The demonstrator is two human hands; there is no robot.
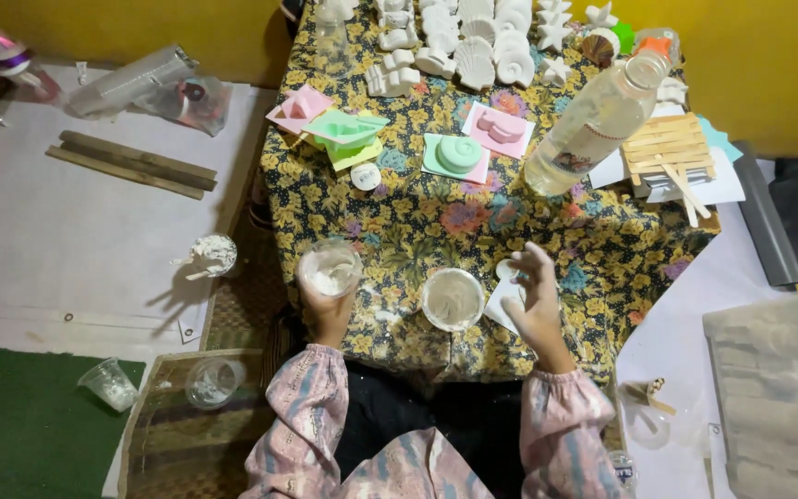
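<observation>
The left hand (327, 310) has its grip closed around a clear plastic cup (330, 269) of white powder, held just off the near left edge of the flowered tabletop (436, 217). The right hand (538, 300) hovers with fingers spread wide, over what looks like a small white piece (507, 270) on paper. Between the hands a second cup (453, 298) of white paste stands on the tabletop. Farther right lies a tilted clear bottle (593, 125); pastel moulds (459, 155) lie beyond.
</observation>
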